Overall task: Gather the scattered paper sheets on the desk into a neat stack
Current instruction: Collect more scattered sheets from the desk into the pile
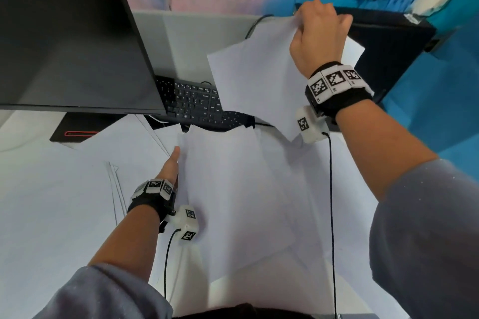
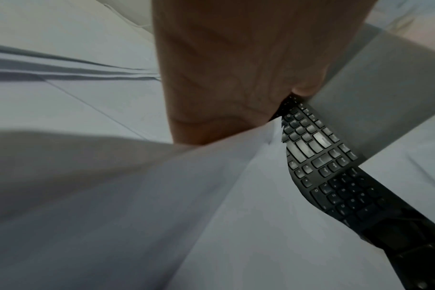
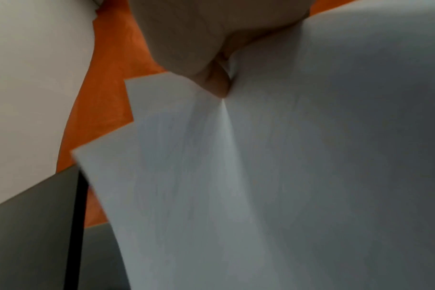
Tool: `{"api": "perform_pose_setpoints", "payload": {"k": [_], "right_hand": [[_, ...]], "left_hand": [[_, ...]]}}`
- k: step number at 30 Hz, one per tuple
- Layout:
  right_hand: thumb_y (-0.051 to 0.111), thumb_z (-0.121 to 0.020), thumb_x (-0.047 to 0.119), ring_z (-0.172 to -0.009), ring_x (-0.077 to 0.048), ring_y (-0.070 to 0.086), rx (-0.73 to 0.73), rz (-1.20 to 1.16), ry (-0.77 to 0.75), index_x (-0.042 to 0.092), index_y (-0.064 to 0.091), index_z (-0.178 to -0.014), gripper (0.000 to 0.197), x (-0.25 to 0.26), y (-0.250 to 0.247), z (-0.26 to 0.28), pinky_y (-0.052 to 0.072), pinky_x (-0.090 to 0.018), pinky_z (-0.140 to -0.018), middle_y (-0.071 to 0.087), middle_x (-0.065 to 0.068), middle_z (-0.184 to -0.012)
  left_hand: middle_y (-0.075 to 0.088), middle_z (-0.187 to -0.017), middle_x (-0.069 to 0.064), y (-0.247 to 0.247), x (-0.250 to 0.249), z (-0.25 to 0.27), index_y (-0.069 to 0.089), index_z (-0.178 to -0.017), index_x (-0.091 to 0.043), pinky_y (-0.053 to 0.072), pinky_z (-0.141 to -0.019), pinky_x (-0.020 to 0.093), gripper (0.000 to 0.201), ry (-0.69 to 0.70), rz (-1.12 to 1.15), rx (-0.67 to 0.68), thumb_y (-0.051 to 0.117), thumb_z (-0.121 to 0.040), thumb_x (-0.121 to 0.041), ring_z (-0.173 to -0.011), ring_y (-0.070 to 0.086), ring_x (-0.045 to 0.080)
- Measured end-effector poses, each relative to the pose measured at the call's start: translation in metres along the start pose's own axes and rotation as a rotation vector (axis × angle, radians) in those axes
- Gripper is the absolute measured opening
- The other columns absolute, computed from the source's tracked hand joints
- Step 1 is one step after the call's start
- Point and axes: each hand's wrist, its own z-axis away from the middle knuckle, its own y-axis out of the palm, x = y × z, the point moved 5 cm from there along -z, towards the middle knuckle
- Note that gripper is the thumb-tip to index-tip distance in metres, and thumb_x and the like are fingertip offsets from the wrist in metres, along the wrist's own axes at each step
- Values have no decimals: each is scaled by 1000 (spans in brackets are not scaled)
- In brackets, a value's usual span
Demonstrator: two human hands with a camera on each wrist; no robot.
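Sheets point(image 1: 255, 77) pinched in R hand point(image 1: 317, 36).

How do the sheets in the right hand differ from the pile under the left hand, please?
The lifted sheets hang in the air above the keyboard, pinched near a top corner by the right hand; the pile lies low over the desk.
The lifted sheets droop and crease at the pinch; the pile lies flatter, with the left hand at its left edge.
Both are plain white, with edges fanned unevenly.
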Motion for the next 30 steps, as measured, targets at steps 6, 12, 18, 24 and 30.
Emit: {"api": "perform_pose_setpoints", "payload": {"k": [6,12,18,24,30], "right_hand": [[38,-82,3,-101,-34,53,238,-85,103,8,54,-95,21,-7,3,5,31,-43,-93,57,-16,-98],[43,-90,14,-115,-34,51,892,-66,166,7,59,-111,28,2,109,68,22,-54,-107,57,-13,-113],[41,-92,12,-122,-30,50,1055,-59,203,15,50,-126,36,31,198,153,16,-54,-112,57,-9,-127],[47,-88,8,-119,-23,48,954,-61,19,18,43,-131,44,59,224,172,31,-47,-102,57,-3,-124],[49,-91,25,-129,-23,35,779,-18,132,22,33,-138,50,1,212,181,30,-50,-104,40,-4,-138]], "left_hand": [[56,-117,14,-3,-4,26,69,-99,-15,38,-71,36,112,-9,99,78,27,-44,-103,-94,51,26],[62,-121,10,20,-11,73,51,-129,-15,39,-87,39,87,-3,306,116,22,-80,-81,-108,57,27],[74,-92,12,22,2,72,68,-107,-10,52,-72,35,56,-17,155,56,66,-76,-56,-79,70,27],[60,-128,16,-1,20,4,49,-133,0,45,-101,48,102,-93,-221,-153,92,-42,-16,-116,57,35],[66,-112,16,20,-9,28,60,-119,2,48,-97,44,48,82,-183,-156,73,-73,7,-104,63,32]]}}
